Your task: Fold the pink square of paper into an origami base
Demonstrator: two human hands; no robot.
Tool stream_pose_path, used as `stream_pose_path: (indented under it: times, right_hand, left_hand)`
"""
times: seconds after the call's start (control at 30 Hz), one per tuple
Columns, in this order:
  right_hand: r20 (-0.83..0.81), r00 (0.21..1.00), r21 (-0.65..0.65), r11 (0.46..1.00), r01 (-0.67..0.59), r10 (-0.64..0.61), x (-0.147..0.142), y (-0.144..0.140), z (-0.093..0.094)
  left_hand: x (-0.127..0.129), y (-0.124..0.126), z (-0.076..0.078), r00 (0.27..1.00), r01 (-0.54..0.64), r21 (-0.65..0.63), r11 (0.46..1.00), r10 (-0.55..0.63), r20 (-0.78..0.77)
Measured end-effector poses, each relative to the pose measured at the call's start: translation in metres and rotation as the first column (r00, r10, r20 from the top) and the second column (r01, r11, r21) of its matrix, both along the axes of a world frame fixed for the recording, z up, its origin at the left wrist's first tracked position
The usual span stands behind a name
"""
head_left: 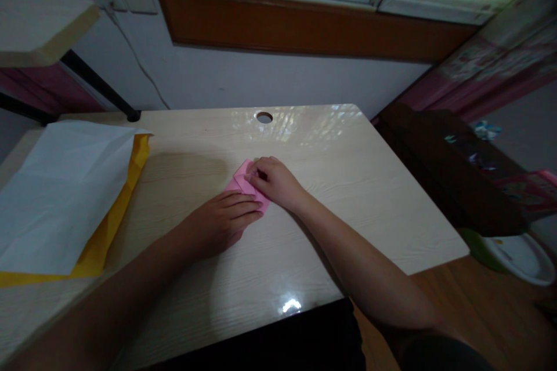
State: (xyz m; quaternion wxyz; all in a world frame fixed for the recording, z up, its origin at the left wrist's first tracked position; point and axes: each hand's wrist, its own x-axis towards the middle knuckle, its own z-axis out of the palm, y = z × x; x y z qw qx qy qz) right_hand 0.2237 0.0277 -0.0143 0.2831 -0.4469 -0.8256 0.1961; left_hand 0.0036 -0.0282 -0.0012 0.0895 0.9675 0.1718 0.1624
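Note:
A small folded pink paper (242,179) lies flat near the middle of the light wooden desk (331,185). My left hand (221,221) rests palm down on the paper's near edge, fingers stretched flat over it. My right hand (273,181) sits on the paper's right side, its fingertips pinching a folded flap. Much of the paper is hidden under both hands.
A large white sheet (56,191) lies over a yellow sheet (114,208) on the desk's left part. A round cable hole (264,117) is at the desk's far edge. A shelf (39,26) stands at left; dark furniture (439,168) and a white basin (520,255) are at right.

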Motion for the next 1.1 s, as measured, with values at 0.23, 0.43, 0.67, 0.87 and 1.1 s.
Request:
stream_pose_path:
  times: [0.23,0.43,0.67,0.87,1.1]
  right_hand:
    - [0.051,0.999,0.026,1.0,0.018,-0.019,-0.0005,0.0012,-0.0018]
    - [0.079,0.997,0.054,0.998,0.018,-0.023,0.0001,0.002,-0.0036]
    - [0.093,0.995,0.052,0.998,0.022,-0.027,0.0,0.0018,-0.0029]
    - [0.105,0.994,0.041,0.999,0.036,-0.04,-0.0012,0.0001,0.0006]
    - [0.131,0.99,0.047,0.998,0.05,-0.055,-0.0021,-0.001,0.0013]
  left_hand:
    - [-0.0007,-0.0004,0.0005,0.999,-0.031,0.007,1.0,0.031,-0.012]
    - [0.0,-0.0003,-0.0008,0.997,-0.076,0.058,0.995,0.077,-0.013]
    - [-0.0025,-0.0001,-0.0051,0.997,-0.045,0.072,0.996,0.049,-0.056]
    - [-0.0016,-0.0002,-0.0045,0.996,-0.04,0.076,0.996,0.046,-0.074]
    - [-0.0002,-0.0007,-0.0047,0.996,-0.05,0.086,0.995,0.055,-0.065]
